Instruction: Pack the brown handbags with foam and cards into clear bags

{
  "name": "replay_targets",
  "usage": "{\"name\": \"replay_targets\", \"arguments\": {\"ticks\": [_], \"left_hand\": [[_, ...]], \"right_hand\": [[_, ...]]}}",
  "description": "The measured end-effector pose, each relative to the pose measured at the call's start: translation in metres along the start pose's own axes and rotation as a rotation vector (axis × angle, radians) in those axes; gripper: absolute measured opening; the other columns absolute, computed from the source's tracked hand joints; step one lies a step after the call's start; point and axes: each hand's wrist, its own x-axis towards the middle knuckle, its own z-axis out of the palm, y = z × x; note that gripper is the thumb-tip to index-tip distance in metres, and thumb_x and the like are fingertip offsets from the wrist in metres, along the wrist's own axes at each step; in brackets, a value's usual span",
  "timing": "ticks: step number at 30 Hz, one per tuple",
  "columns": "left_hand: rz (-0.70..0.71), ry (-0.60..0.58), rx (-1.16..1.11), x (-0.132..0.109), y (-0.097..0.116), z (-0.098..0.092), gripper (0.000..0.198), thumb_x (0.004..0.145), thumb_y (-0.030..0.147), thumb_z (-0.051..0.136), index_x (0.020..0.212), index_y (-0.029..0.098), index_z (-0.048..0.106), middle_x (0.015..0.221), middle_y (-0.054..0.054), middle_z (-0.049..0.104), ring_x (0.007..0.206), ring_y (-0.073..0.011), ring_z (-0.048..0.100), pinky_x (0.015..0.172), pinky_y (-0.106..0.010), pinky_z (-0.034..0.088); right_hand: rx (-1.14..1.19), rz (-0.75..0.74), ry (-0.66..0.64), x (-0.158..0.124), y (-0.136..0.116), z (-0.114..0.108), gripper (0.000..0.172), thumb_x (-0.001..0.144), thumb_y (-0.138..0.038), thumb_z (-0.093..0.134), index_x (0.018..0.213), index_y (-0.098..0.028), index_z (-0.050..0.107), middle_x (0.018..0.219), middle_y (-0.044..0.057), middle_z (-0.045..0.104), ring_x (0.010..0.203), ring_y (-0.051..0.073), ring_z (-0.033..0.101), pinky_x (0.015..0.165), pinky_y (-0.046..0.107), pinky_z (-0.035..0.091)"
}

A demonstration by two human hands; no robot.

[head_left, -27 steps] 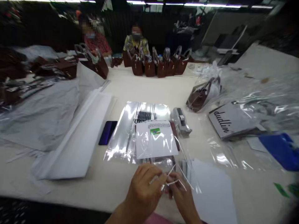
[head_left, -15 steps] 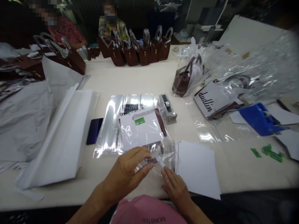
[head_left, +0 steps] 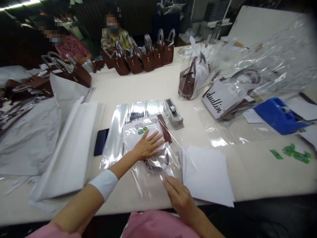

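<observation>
In the head view, a brown handbag (head_left: 166,131) lies flat inside a clear plastic bag (head_left: 142,185). A white printed card (head_left: 131,135) covers most of its front, with a small green label (head_left: 142,131) on it. My left hand (head_left: 148,145) rests flat over the card through the plastic, fingers spread. Below it, the handbag's wrapped handle (head_left: 154,167) curves toward me. My right hand (head_left: 180,195) is closed at the near edge of the plastic bag, thumb and fingers pinching the film.
A grey tape dispenser (head_left: 174,114) stands behind the work, white sheets (head_left: 208,175) to the right. Folded white paper (head_left: 71,152) and a phone (head_left: 101,142) lie left. Brown handbags (head_left: 135,61) line the back; a blue tape dispenser (head_left: 274,115) sits right. Two people are across the table.
My left hand has moved up and away from the bag's near edge onto the card and spread flat. My right hand has shifted slightly nearer me and closed on the plastic. The view has tilted.
</observation>
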Motion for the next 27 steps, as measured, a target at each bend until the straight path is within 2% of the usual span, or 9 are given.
{"name": "replay_targets", "arguments": {"ticks": [3, 6, 9, 13, 15, 17, 21, 25, 27], "left_hand": [[0.046, 0.018, 0.063, -0.008, 0.001, 0.008, 0.052, 0.090, 0.049, 0.030, 0.136, 0.027, 0.026, 0.145, -0.005, 0.024, 0.134, -0.0265, 0.014, 0.106, -0.057, 0.000], [0.141, 0.013, 0.090, -0.014, -0.003, 0.009, 0.051, 0.089, 0.049, 0.032, 0.136, 0.026, 0.028, 0.145, -0.005, 0.024, 0.134, -0.0259, 0.014, 0.106, -0.056, 0.000], [0.232, 0.018, 0.095, -0.020, -0.005, 0.014, 0.050, 0.090, 0.045, 0.035, 0.136, 0.027, 0.026, 0.145, -0.005, 0.023, 0.135, -0.0247, 0.014, 0.106, -0.056, -0.002], [0.281, 0.034, 0.079, -0.027, -0.002, 0.022, 0.051, 0.090, 0.044, 0.034, 0.136, 0.027, 0.025, 0.145, -0.005, 0.022, 0.135, -0.0248, 0.011, 0.106, -0.056, -0.003], [0.305, 0.034, 0.066, -0.030, 0.000, 0.024, 0.050, 0.090, 0.045, 0.034, 0.136, 0.027, 0.027, 0.146, -0.005, 0.021, 0.135, -0.0253, 0.009, 0.106, -0.056, -0.003], [0.331, 0.028, 0.048, -0.033, 0.001, 0.025, 0.050, 0.089, 0.046, 0.035, 0.135, 0.028, 0.028, 0.146, -0.003, 0.020, 0.136, -0.0255, 0.008, 0.106, -0.056, -0.002], [0.381, -0.010, -0.020, -0.043, -0.012, 0.020, 0.048, 0.090, 0.042, 0.035, 0.135, 0.033, 0.025, 0.146, 0.000, 0.018, 0.136, -0.0214, 0.007, 0.108, -0.053, -0.002], [0.471, -0.089, -0.132, -0.060, -0.031, 0.012, 0.049, 0.087, 0.041, 0.043, 0.133, 0.041, 0.026, 0.145, 0.006, 0.022, 0.135, -0.0162, 0.011, 0.110, -0.047, 0.001], [0.464, -0.068, -0.168, -0.069, -0.033, 0.013, 0.051, 0.084, 0.041, 0.048, 0.132, 0.040, 0.029, 0.143, 0.005, 0.026, 0.135, -0.0161, 0.014, 0.111, -0.045, 0.003]], "right_hand": [[0.063, 0.042, 0.151, 0.003, 0.013, -0.021, 0.034, 0.078, -0.002, 0.053, 0.111, -0.011, 0.054, 0.085, 0.009, 0.064, 0.081, 0.016, 0.060, 0.071, 0.029, 0.053], [-0.049, 0.125, 0.221, -0.014, 0.032, -0.041, 0.038, 0.075, -0.002, 0.057, 0.111, -0.014, 0.054, 0.084, 0.009, 0.060, 0.081, 0.017, 0.058, 0.068, 0.033, 0.053], [-0.237, 0.056, 0.090, -0.034, 0.053, -0.057, 0.052, 0.072, 0.001, 0.059, 0.119, -0.019, 0.049, 0.112, 0.013, 0.053, 0.105, 0.027, 0.052, 0.083, 0.049, 0.049], [-0.433, -0.011, -0.001, -0.030, 0.091, -0.066, 0.076, 0.072, 0.002, 0.059, 0.135, -0.025, 0.026, 0.143, 0.017, 0.021, 0.126, 0.036, 0.032, 0.092, 0.061, 0.038], [-0.456, -0.068, -0.030, -0.010, 0.110, -0.066, 0.075, 0.074, 0.001, 0.058, 0.135, -0.026, 0.025, 0.145, 0.017, 0.016, 0.128, 0.035, 0.028, 0.092, 0.058, 0.040], [-0.432, -0.192, -0.144, 0.015, 0.120, -0.065, 0.059, 0.078, 0.001, 0.053, 0.129, -0.024, 0.037, 0.144, 0.016, 0.021, 0.128, 0.033, 0.030, 0.094, 0.055, 0.039], [-0.275, -0.453, -0.367, 0.059, 0.105, -0.064, 0.022, 0.085, -0.005, 0.046, 0.102, -0.013, 0.057, 0.124, 0.014, 0.052, 0.124, 0.026, 0.038, 0.098, 0.051, 0.038], [-0.149, -0.500, -0.434, 0.071, 0.066, -0.055, 0.016, 0.086, -0.008, 0.048, 0.095, -0.013, 0.059, 0.108, 0.009, 0.063, 0.117, 0.022, 0.047, 0.101, 0.050, 0.036], [-0.105, -0.471, -0.438, 0.065, 0.056, -0.049, 0.017, 0.086, -0.008, 0.047, 0.097, -0.013, 0.059, 0.104, 0.008, 0.065, 0.115, 0.021, 0.049, 0.101, 0.049, 0.036]]}}
